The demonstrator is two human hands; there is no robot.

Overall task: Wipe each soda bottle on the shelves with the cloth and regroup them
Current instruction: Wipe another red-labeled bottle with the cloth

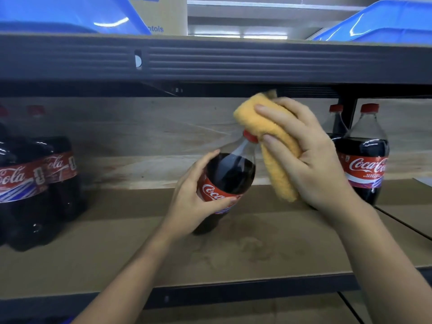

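Our left hand (pixel 201 195) wraps the tilted soda bottle (pixel 228 181) at its label, mid-shelf, while our right hand (pixel 311 157) clutches the yellow cloth (pixel 268 136) against its red cap (pixel 249 136). Leaning this far, the bottle could slip from our one-handed hold if we rub hard, or knock the bottles at right (pixel 364 155).

Blue bins (pixel 385 22) and a cardboard box (pixel 161 15) above.

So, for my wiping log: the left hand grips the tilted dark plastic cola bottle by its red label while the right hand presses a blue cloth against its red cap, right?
Not quite: the cloth is yellow-orange, not blue, as the head view shows. The left hand does grip the tilted dark plastic cola bottle by its red label, and the right hand holds that cloth at the red cap.
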